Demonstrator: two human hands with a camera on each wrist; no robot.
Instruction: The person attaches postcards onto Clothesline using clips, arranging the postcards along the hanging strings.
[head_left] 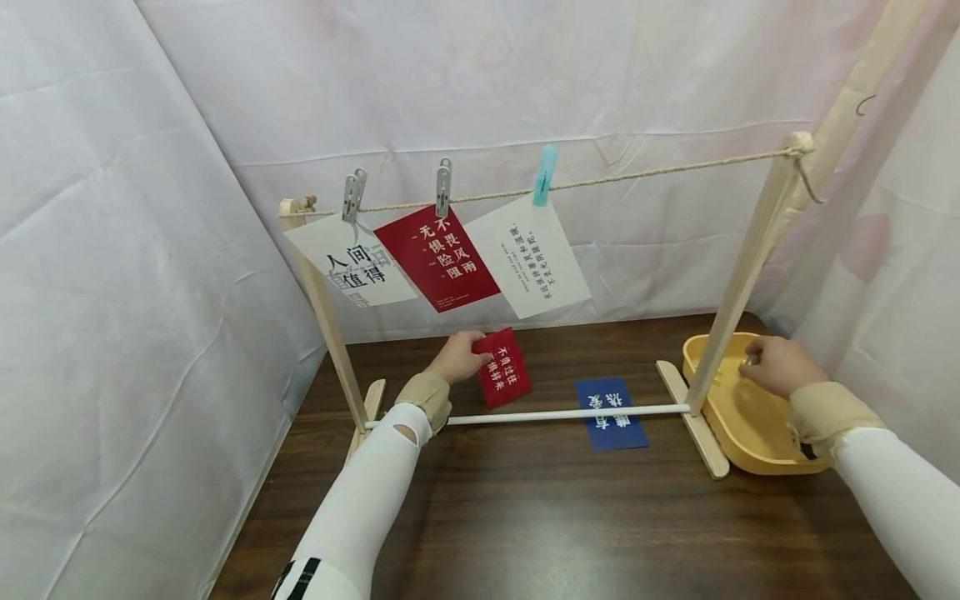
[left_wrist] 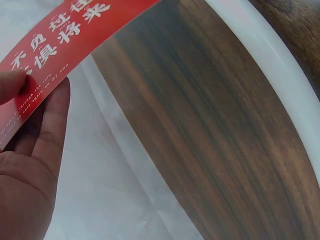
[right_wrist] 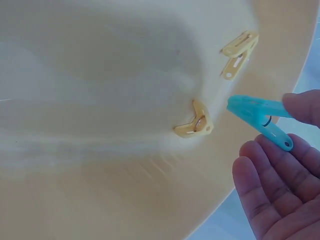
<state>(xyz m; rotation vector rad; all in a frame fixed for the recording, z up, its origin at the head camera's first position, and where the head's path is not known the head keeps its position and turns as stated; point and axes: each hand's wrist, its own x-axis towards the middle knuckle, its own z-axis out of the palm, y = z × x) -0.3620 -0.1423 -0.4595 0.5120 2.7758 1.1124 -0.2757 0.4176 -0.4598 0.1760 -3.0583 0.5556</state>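
Observation:
My left hand (head_left: 456,358) pinches a small red card (head_left: 512,371) with white lettering, thumb on its printed face and fingers behind. In the left wrist view that card (left_wrist: 75,35) is tilted and slightly bowed, held above the table. Over the yellow tray (head_left: 738,429) at the right is my right hand (head_left: 784,367). Its thumb and fingers pinch the two handle ends of a turquoise clothespin (right_wrist: 256,111), seen clearly in the right wrist view. Beyond the clothespin, a pale yellow clothespin (right_wrist: 201,125) and another yellow clothespin (right_wrist: 242,49) lie in the tray.
A wooden rack carries a rope (head_left: 660,172) across the back. From it hang a white card (head_left: 360,265), a larger red card (head_left: 442,271) and a second white card (head_left: 536,262), all clipped. Below, a white bar (head_left: 540,415) crosses over a blue card (head_left: 615,433) on the table.

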